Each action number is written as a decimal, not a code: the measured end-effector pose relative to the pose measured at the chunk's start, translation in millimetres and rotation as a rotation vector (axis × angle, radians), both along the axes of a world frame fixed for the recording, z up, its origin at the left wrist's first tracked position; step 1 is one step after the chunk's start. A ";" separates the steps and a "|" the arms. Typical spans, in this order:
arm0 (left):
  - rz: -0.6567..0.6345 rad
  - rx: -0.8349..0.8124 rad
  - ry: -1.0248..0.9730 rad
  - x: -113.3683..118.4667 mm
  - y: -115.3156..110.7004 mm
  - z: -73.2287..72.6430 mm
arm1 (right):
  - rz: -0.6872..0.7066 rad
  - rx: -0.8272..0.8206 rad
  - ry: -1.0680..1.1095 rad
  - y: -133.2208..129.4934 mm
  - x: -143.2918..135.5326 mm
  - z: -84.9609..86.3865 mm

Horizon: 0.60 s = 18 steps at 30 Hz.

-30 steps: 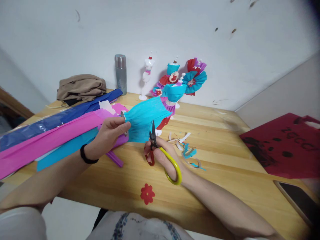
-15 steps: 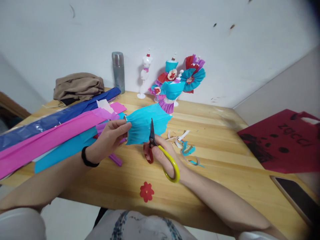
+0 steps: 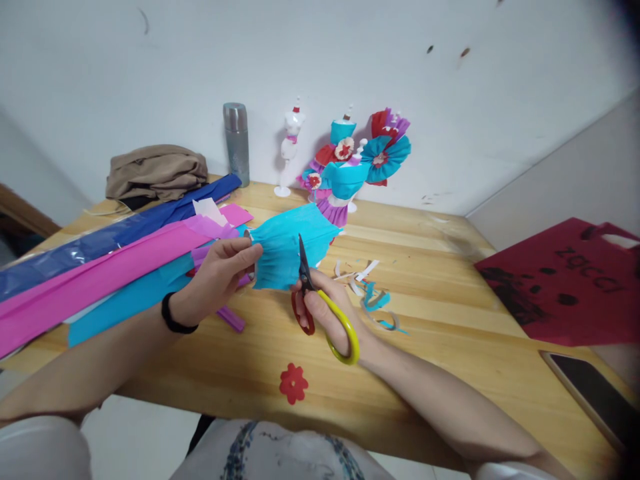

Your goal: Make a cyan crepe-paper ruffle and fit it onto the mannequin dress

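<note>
A gathered piece of blue crepe paper point(image 3: 293, 250) is held above the table by its narrow left end, pinched between the thumb and fingers of my left hand point(image 3: 227, 267). My right hand point(image 3: 327, 307) is closed around scissors point(image 3: 343, 330) with one yellow and one red handle. Their dark blades point up and lie in front of the blue paper, looking closed or nearly so. Some right fingers are hidden behind the handles and the paper. A red paper flower point(image 3: 293, 383) lies near the table's front edge.
Rolls of pink paper point(image 3: 110, 270) and blue paper lie at left, near a brown cloth point(image 3: 157, 172) and a flask point(image 3: 237, 147). Small dressed mannequins point(image 3: 345, 177) stand along the wall. Paper scraps point(image 3: 375, 300) are right of centre; a red bag point(image 3: 565, 280) and phone point(image 3: 595, 393) lie farther right.
The blue paper's free right end has shifted slightly left and up. The scissors' red handle has moved a little right and down, nearer the yellow one. My left hand has barely moved.
</note>
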<state>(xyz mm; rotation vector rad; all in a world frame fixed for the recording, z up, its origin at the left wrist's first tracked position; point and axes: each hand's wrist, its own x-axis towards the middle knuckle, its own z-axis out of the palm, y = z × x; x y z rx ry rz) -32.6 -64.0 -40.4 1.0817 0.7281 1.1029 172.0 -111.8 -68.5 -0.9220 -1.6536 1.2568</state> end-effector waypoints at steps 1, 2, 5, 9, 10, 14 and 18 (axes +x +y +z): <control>-0.006 -0.017 -0.006 -0.5 0.0 -0.4 | -0.001 -0.001 -0.001 0.1 0.0 -0.2; -0.010 -0.025 -0.009 -1.0 0.0 -0.8 | -0.003 -0.001 -0.003 0.2 0.0 -0.4; 0.001 -0.035 -0.005 -1.4 -0.5 -0.9 | -0.011 0.003 -0.013 0.5 -0.3 -0.7; -0.002 -0.037 -0.007 -0.9 -0.5 0.1 | -0.023 0.019 -0.018 0.2 -0.6 -0.2; -0.006 -0.037 -0.011 -0.8 -0.4 0.3 | -0.028 0.022 -0.018 0.1 -0.7 0.1; -0.009 -0.038 -0.012 -0.8 -0.2 1.2 | -0.030 0.021 -0.023 -0.6 -0.7 1.5; -0.008 -0.045 -0.004 -1.0 0.0 1.6 | -0.026 0.029 -0.029 -0.8 -0.7 2.4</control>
